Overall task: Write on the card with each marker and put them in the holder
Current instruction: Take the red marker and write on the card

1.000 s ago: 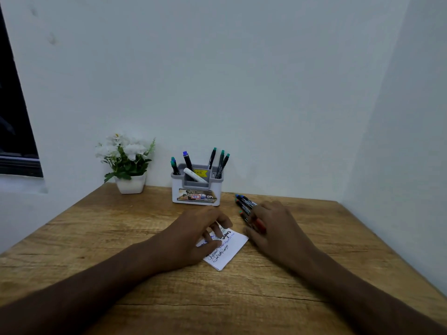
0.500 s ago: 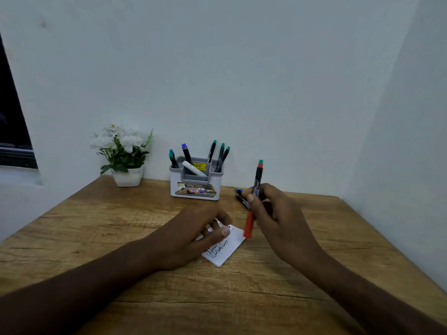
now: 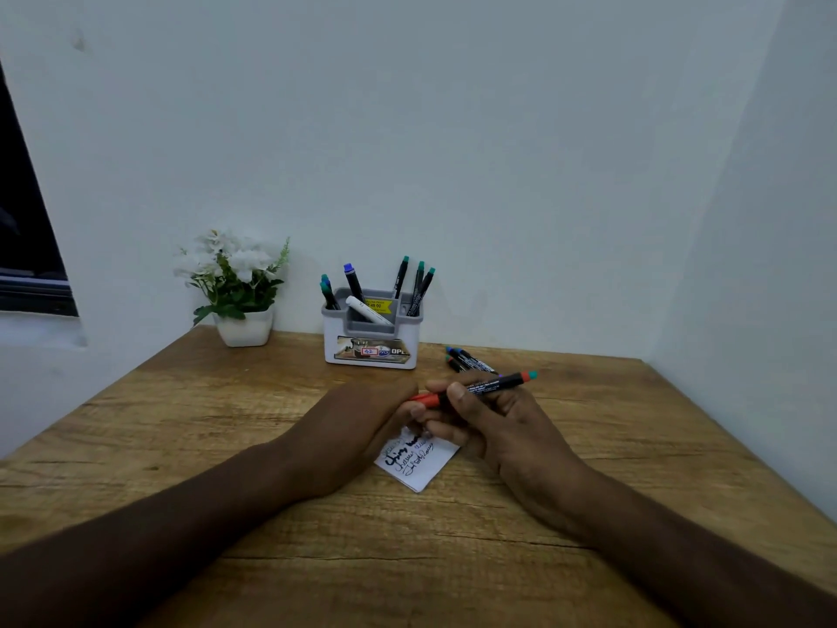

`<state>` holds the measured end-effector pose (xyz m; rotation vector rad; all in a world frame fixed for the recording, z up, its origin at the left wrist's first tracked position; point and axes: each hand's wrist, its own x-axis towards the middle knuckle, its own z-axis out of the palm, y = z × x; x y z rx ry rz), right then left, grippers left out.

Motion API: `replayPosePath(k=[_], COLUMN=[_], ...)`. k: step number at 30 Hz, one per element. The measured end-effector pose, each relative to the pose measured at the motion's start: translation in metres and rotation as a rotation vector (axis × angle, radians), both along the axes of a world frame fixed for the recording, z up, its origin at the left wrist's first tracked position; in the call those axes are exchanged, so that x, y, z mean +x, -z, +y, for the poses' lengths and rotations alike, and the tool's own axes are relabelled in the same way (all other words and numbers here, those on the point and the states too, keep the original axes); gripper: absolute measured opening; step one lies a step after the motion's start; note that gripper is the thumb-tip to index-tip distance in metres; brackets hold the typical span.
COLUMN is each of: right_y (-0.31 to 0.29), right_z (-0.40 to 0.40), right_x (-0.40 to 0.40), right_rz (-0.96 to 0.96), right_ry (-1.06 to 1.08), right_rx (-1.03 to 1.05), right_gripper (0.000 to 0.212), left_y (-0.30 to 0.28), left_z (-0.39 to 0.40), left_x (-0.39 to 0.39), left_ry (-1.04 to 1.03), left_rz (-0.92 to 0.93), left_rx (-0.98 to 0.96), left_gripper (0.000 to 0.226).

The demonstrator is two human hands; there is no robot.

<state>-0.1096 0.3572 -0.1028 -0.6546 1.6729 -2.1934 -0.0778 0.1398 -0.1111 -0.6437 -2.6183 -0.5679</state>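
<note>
A white card [image 3: 419, 462] with handwritten lines lies on the wooden table [image 3: 181, 428] between my hands. My right hand [image 3: 491, 423] grips a black marker [image 3: 491, 386] with a red cap, held nearly level above the card. My left hand [image 3: 362, 423] has its fingers closed on the red cap end of that marker. A white and grey holder [image 3: 371, 344] stands behind, with several markers upright in it. A few loose markers [image 3: 469, 360] lie on the table to the right of the holder.
A small white pot of white flowers [image 3: 235, 292] stands left of the holder by the back wall. Walls close the table at the back and right. A dark window [image 3: 22, 219] is at far left.
My right hand lifted a red-capped marker from the loose pile, then tipped it from upright to nearly level. My left hand left the card and took hold of the cap end.
</note>
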Motion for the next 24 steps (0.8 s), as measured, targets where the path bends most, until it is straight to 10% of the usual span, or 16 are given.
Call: replayPosePath(k=[15,24], right_y=[-0.014,-0.009], right_z=[0.011,0.011], right_x=[-0.009,-0.017], right_rz=[-0.159,0.09], right_ry=[-0.143,0.224], right_rx=[-0.137,0.003], right_gripper=[0.046,0.041], left_y=[-0.006,-0.011], left_z=[-0.013,-0.011], left_x=[-0.004,0.005], left_ry=[0.013,0.143], left_rz=[-0.077,-0.146], left_rx=[0.139,0.237], left_gripper=[0.047,0.016])
